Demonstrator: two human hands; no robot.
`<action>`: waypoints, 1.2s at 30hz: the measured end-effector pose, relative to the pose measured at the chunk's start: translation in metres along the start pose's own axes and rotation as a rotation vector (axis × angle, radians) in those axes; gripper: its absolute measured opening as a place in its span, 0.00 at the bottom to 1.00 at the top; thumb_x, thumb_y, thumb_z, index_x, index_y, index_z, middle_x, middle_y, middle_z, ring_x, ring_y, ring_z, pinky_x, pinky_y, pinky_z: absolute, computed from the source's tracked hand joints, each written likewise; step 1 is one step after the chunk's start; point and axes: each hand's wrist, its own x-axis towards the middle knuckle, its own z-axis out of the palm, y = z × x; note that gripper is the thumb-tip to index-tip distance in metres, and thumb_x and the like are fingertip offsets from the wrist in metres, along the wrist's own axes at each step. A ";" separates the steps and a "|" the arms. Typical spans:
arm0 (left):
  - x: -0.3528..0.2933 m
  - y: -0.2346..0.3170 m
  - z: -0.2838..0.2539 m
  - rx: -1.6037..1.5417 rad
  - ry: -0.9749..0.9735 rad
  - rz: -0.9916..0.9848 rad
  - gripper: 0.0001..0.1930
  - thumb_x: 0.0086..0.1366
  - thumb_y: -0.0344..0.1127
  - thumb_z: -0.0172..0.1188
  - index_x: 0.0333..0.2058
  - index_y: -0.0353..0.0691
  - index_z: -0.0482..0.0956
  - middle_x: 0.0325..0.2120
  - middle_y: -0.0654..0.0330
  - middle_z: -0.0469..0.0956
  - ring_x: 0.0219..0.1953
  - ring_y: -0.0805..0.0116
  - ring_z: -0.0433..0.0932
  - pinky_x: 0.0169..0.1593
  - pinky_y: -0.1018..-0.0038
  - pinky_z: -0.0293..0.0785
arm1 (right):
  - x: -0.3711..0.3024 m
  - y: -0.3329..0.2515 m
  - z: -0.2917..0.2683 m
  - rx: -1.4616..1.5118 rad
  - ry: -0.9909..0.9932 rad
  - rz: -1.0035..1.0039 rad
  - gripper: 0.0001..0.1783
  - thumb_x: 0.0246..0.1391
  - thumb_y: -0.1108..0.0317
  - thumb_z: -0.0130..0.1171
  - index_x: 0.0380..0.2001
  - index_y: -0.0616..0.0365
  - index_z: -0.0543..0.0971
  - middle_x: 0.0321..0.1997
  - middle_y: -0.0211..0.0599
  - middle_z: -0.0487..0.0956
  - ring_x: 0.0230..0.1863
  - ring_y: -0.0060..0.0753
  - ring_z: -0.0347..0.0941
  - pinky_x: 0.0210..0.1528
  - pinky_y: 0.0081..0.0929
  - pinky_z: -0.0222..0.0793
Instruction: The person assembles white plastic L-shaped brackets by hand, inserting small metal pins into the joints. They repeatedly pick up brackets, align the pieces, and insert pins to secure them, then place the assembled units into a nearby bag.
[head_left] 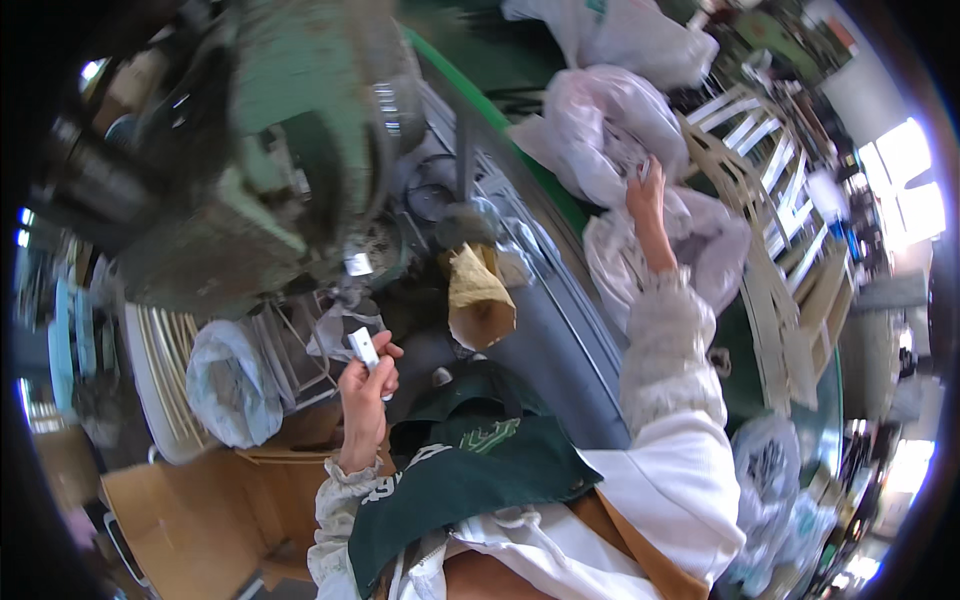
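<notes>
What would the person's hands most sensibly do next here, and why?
Probably the right hand draws another piece out of the white plastic bag, since it is reaching into it, while the left hand already holds a small white part near the green machine.

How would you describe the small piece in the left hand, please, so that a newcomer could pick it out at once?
Start at the big green machine at upper left and come down to the left hand raised below it. Pinched between its fingers is a small flat rectangular metal piece. It is pale and shiny, unlike the brown paper bag to its right and the white plastic bag to its left.
</notes>
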 end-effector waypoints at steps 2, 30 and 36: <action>-0.006 -0.023 -0.025 -0.179 0.021 -0.056 0.19 0.66 0.29 0.45 0.54 0.28 0.67 0.38 0.57 0.73 0.29 0.76 0.68 0.31 0.81 0.63 | -0.050 -0.067 0.019 0.829 -0.551 0.309 0.23 0.56 0.77 0.47 0.56 0.65 0.65 0.47 0.45 0.77 0.36 0.30 0.77 0.35 0.26 0.73; -0.003 -0.013 -0.080 -0.435 0.062 -0.075 0.25 0.68 0.37 0.36 0.62 0.33 0.56 0.33 0.52 0.75 0.24 0.74 0.66 0.30 0.77 0.60 | -0.227 -0.302 0.184 0.311 -1.079 -0.696 0.10 0.57 0.71 0.53 0.41 0.63 0.75 0.30 0.33 0.80 0.28 0.26 0.74 0.32 0.26 0.71; -0.015 0.005 -0.072 -0.221 0.118 -0.022 0.17 0.70 0.37 0.38 0.53 0.38 0.64 0.38 0.50 0.76 0.28 0.73 0.70 0.31 0.77 0.64 | -0.242 -0.304 0.202 0.253 -1.092 -0.782 0.11 0.54 0.72 0.56 0.41 0.64 0.76 0.31 0.33 0.80 0.29 0.26 0.73 0.33 0.27 0.71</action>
